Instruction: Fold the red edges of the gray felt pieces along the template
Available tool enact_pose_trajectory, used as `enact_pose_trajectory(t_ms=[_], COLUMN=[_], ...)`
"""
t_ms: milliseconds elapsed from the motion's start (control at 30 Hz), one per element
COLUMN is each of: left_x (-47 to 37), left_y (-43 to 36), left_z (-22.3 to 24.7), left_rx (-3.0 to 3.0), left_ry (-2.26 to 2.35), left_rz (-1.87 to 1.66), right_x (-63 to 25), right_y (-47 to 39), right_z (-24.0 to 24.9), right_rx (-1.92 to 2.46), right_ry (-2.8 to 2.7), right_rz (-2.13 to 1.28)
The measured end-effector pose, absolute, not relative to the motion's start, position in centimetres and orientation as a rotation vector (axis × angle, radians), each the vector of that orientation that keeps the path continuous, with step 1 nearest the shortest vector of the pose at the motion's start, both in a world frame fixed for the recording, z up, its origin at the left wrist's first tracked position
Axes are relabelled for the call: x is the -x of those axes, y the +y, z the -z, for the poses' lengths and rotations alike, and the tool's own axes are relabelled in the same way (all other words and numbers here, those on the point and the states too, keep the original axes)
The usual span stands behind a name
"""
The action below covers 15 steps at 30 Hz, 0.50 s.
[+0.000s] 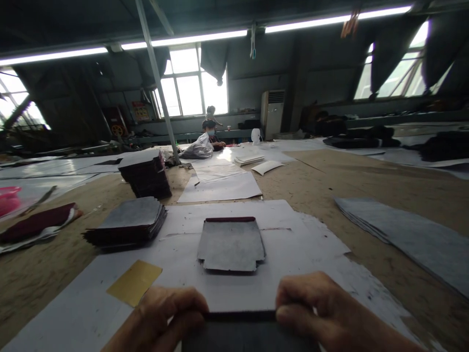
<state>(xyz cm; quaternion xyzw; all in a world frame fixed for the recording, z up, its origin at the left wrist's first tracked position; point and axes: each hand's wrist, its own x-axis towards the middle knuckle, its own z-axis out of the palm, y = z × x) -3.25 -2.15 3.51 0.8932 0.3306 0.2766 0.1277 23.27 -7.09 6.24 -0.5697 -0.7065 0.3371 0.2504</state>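
Gripping dark grey flat panel (pixel 238 335) by far corners in left hand (pixel 172 315) and right hand (pixel 311 305), at near side of white paper sheet (pixel 227 293). Running left-right along far edge; cropped nearer, impossible to tell long axis. Bare paper beyond, up to grey notched maroon-edged flat stack (pixel 230 247). Unreadably small: red-yellow wall poster (pixel 139 111).

Toward the counter's (pixel 311 183) left edge sits a pink tub (pixel 8 201); near the far edge, a plastic bag (pixel 198 148) and a person (pixel 209 128); toward the far right corner, dark cloth (pixel 445 145).
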Motion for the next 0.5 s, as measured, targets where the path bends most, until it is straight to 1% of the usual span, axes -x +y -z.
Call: enact_pose_trajectory(t_ms=[100,167,233,300,367,500], left_x=[2.3,1.3,0.2,-0.8,-1.8,-2.7], left_y=[0.7,3.8,7.5,11.0,13.7,15.4], left_z=[-6.6,-8.4,-9.3,-8.9,-7.4,-3.3], left_rx=[-2.502,-2.364,-2.280,-2.311,-2.342,-2.399], left_ry=[1.075,1.033,1.009,1.119,1.223,1.397], left_rz=[-0.747,-0.523,-0.401,-0.439,-0.516,-0.717], right_x=[-24.1,-24.6,-24.9,-24.7,-24.3,-23.5], right_y=[-4.7,-2.2,0.7,3.6,5.9,8.0], right_z=[-8.2,-8.9,-8.6,-7.5,-5.8,-2.6], right_rx=[1.506,1.510,1.610,1.721,1.787,1.807], right_ry=[-1.812,-1.767,-1.769,-1.775,-1.764,-1.792], right_rz=[-1.090,-1.107,-0.927,-0.654,-0.436,-0.176])
